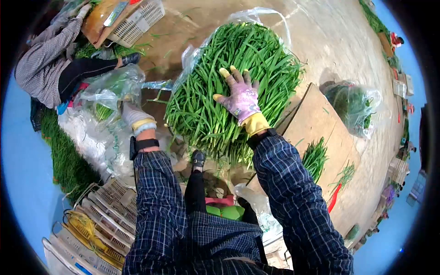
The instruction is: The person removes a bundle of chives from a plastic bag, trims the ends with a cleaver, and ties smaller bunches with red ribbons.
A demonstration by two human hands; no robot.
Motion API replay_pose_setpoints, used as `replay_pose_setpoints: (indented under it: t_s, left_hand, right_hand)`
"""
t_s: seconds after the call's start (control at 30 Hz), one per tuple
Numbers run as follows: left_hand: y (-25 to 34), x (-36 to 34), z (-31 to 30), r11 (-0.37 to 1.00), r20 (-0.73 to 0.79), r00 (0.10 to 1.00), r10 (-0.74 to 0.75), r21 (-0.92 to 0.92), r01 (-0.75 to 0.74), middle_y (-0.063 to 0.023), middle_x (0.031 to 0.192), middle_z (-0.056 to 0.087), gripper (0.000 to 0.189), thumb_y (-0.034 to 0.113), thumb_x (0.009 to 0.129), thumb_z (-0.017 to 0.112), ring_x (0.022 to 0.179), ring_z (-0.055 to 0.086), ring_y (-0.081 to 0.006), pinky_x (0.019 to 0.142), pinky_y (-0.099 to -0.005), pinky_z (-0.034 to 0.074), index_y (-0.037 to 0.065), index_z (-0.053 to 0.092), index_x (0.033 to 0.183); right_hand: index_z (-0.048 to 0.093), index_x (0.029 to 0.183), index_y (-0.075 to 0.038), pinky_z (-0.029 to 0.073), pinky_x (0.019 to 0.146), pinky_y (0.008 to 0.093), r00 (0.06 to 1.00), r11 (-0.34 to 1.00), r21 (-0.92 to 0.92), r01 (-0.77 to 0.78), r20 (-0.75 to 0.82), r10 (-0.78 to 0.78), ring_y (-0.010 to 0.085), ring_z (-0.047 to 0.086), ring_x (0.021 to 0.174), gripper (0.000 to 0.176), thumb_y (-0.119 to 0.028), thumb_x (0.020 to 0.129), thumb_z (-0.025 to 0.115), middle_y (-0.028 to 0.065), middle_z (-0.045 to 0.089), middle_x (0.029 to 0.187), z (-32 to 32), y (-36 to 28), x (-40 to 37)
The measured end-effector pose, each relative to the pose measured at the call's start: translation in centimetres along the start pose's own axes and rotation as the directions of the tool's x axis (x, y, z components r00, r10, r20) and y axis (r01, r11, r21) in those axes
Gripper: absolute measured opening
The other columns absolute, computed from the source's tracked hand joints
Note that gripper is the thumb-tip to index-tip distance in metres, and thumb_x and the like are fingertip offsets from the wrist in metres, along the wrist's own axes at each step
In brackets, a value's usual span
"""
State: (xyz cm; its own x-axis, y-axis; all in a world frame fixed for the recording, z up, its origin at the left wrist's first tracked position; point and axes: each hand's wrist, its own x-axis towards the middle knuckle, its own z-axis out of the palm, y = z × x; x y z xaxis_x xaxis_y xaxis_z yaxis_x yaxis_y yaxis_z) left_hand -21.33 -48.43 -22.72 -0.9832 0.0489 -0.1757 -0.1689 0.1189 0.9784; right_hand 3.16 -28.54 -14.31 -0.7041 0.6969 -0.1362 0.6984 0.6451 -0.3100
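Note:
A big heap of garlic chives (233, 50), long green leaves with pale stem ends toward me, lies in a clear plastic sheet or bag in front of me. My right hand (240, 97), in a purple patterned glove with yellow fingertips and cuff, rests on top with its fingers spread. Off to the left, my left hand (135, 118) wears a pale glove with a yellow band. Its fingers look closed on a clear plastic bag (110, 87) that has some greens inside; the fingertips are partly hidden.
A brown board (341, 133) at right carries a small chive bunch (315, 160) and a red strip (334, 198). Beyond lies a bagged bundle (353, 103). Stacked crates (103, 215) stand lower left. Another person (50, 68) sits upper left beside a crate (137, 23).

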Motion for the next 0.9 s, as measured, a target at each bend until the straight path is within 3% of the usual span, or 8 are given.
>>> replay_pose_setpoints:
  t_s: [0.1,0.2,0.23,0.4,0.53,0.63,0.77,0.9]
  left_hand:
    - [2.8,0.3,-0.2,0.931,-0.230,0.936,-0.267,-0.314,0.188,-0.0167,0.119,0.054,0.039,0.016,0.087,0.051,0.102,0.051,-0.0208,0.088,-0.0310,0.041,0.002,0.048,0.123]
    - [3.0,1.8,0.2,0.998,-0.366,0.929,0.058,0.033,-0.050,-0.0159,0.113,0.057,0.036,0.012,0.085,0.054,0.091,0.054,-0.0174,0.081,-0.0306,0.045,-0.001,0.050,0.119]
    - [2.8,2.6,1.2,0.972,-0.236,0.967,0.093,-0.189,-0.140,-0.0151,0.107,0.059,0.036,0.012,0.082,0.059,0.088,0.056,-0.0192,0.081,-0.0304,0.045,-0.002,0.053,0.115]
    - [4.9,-2.1,7.1,0.876,0.478,0.878,-0.006,0.425,-0.226,-0.0066,0.098,0.063,0.037,0.020,0.080,0.065,0.091,0.057,-0.0143,0.082,-0.0266,0.044,0.003,0.058,0.112]
    - [5.8,-4.2,7.3,0.984,0.416,0.894,0.164,-0.132,-0.119,-0.0076,0.103,0.063,0.034,0.005,0.080,0.062,0.091,0.058,-0.0149,0.082,-0.0271,0.046,0.005,0.059,0.114]
    - [9.4,-11.3,2.9,0.921,0.403,0.844,0.354,0.005,-0.389,-0.0073,0.106,0.059,0.026,0.008,0.082,0.061,0.096,0.056,-0.0148,0.077,-0.0271,0.048,0.003,0.060,0.108]
    - [9.2,-23.7,-3.2,0.972,0.587,0.808,0.049,0.157,-0.173,-0.0053,0.101,0.062,0.027,0.015,0.085,0.061,0.089,0.058,-0.0160,0.074,-0.0281,0.049,0.003,0.059,0.109]
    - [-1.0,-34.0,-7.1,0.605,0.717,0.293,-0.633,0.694,-0.391,-0.0097,0.100,0.064,0.046,0.024,0.076,0.068,0.089,0.061,-0.0227,0.079,-0.0346,0.049,0.005,0.054,0.115]
  right_hand:
    - [0.037,0.135,-0.029,0.017,0.103,0.0592,1.000,1.000,0.024,0.017,-0.022,-0.016,0.0383,0.028,0.130,0.078,-0.049,0.067,0.070,0.0046,0.034,0.142,-0.4,-0.3,0.0]
    - [0.037,0.135,-0.030,0.017,0.103,0.0591,0.998,0.999,0.027,0.029,-0.065,-0.028,0.0386,0.029,0.130,0.078,-0.048,0.067,0.070,0.0044,0.034,0.142,-0.7,-0.3,0.1]
    - [0.036,0.135,-0.031,0.018,0.103,0.0593,0.997,0.999,0.030,0.026,-0.069,-0.024,0.0389,0.029,0.129,0.078,-0.047,0.067,0.071,0.0045,0.035,0.142,-0.9,-0.3,0.0]
    - [0.036,0.136,-0.031,0.020,0.102,0.0594,0.987,0.997,0.050,0.066,-0.150,-0.058,0.0398,0.031,0.127,0.080,-0.046,0.066,0.072,0.0049,0.037,0.140,-2.5,-0.4,-0.4]
    - [0.038,0.135,-0.023,0.025,0.102,0.0552,0.930,0.969,0.165,0.181,-0.349,-0.114,0.0402,0.037,0.123,0.078,-0.042,0.067,0.073,0.0115,0.042,0.135,-5.9,0.8,-3.0]
    - [0.047,0.129,-0.010,0.035,0.100,0.0356,0.932,0.721,0.665,0.195,-0.355,0.075,0.0289,0.047,0.116,0.065,-0.021,0.071,0.073,0.0129,0.052,0.124,-9.0,2.7,-9.2]
    - [0.050,0.123,0.001,0.039,0.095,0.0312,0.928,0.496,0.835,-0.237,0.044,0.369,0.0186,0.051,0.110,0.052,-0.010,0.074,0.066,0.0114,0.056,0.117,-11.3,7.5,-26.0]
    - [0.045,0.127,0.000,0.040,0.094,0.0306,0.444,0.043,0.659,-0.751,0.455,0.772,0.0191,0.047,0.117,0.066,-0.012,0.069,0.074,0.0123,0.053,0.123,-6.9,10.7,-48.0]
